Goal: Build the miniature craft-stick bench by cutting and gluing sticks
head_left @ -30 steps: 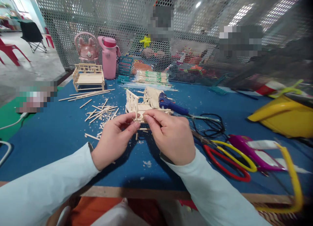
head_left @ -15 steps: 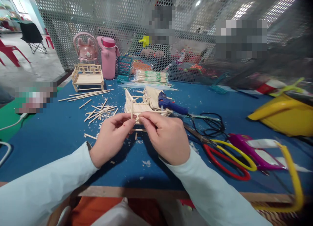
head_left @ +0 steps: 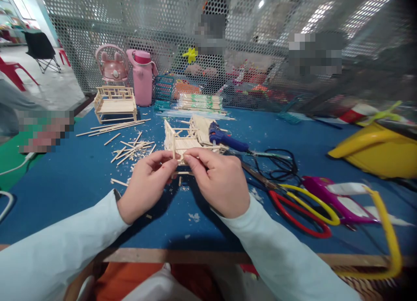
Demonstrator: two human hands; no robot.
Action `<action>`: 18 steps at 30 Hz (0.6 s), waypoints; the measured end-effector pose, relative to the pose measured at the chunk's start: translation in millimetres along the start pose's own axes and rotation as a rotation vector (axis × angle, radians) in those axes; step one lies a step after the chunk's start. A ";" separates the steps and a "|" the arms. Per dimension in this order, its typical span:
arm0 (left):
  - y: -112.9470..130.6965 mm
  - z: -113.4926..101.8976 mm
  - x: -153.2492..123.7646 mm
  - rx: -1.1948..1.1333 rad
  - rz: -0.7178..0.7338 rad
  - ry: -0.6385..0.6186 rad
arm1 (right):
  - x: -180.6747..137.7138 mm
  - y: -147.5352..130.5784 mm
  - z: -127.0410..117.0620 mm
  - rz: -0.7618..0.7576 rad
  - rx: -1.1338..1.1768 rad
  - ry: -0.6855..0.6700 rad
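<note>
One blue tabletop [head_left: 65,183] spans most of the picture, with large scissors [head_left: 273,187] lying right of centre, away from both hands. Next in size come the hands, just below the middle: the left hand [head_left: 145,188] pinches the front post of a small stick frame between thumb and fingertips, and the right hand [head_left: 220,179] pinches at its front edge, thumb against forefinger. Whether a smaller piece sits between the right fingertips is hidden.

That stick frame [head_left: 189,143] is at the centre of the picture, railed and slatted much like the little bench [head_left: 117,106] at the upper left. It should be very light and fairly stiff along each stick, dry rather than slippery, yet fragile at the joints; a squeeze across the thin rails could snap or twist them. The slatted seat or the foot of a post looks the safest hold, with fingertip pressure only.

Close behind the right hand, the glue gun [head_left: 231,141] lies with its nozzle end near the frame, so that side probably wants care. Smallest are the loose sticks [head_left: 133,150] left of centre and pale scraps [head_left: 193,216] below the hands.
</note>
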State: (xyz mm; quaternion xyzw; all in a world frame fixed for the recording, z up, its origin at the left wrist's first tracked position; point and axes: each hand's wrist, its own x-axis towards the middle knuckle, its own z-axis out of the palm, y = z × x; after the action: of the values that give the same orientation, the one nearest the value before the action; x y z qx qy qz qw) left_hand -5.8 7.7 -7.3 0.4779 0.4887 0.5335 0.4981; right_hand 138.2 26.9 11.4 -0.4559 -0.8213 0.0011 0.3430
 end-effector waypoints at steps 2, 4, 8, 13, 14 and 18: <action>0.3 0.3 -0.2 -0.004 -0.002 0.001 | 0.4 -0.3 -0.8 0.005 0.004 -0.006; 0.0 0.6 0.0 -0.011 -0.007 0.004 | 0.9 -0.5 -1.7 0.012 0.002 -0.019; -1.8 0.5 0.9 -0.023 -0.002 0.005 | 1.4 0.0 -2.2 0.020 -0.011 -0.019; -3.5 1.1 0.9 -0.055 0.001 0.001 | 0.2 1.8 -1.2 -0.002 -0.001 -0.014; -3.6 1.3 0.9 -0.056 0.000 -0.001 | 0.1 2.1 -1.1 -0.006 0.005 -0.008; -3.7 1.3 0.6 -0.050 0.019 -0.014 | 0.3 2.1 -1.3 -0.030 0.018 0.035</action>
State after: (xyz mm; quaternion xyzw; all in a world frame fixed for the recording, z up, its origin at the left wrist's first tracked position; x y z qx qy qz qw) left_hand -4.4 8.5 -10.9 0.4735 0.4672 0.5470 0.5082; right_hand 140.4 28.0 11.9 -0.4406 -0.8218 -0.0044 0.3612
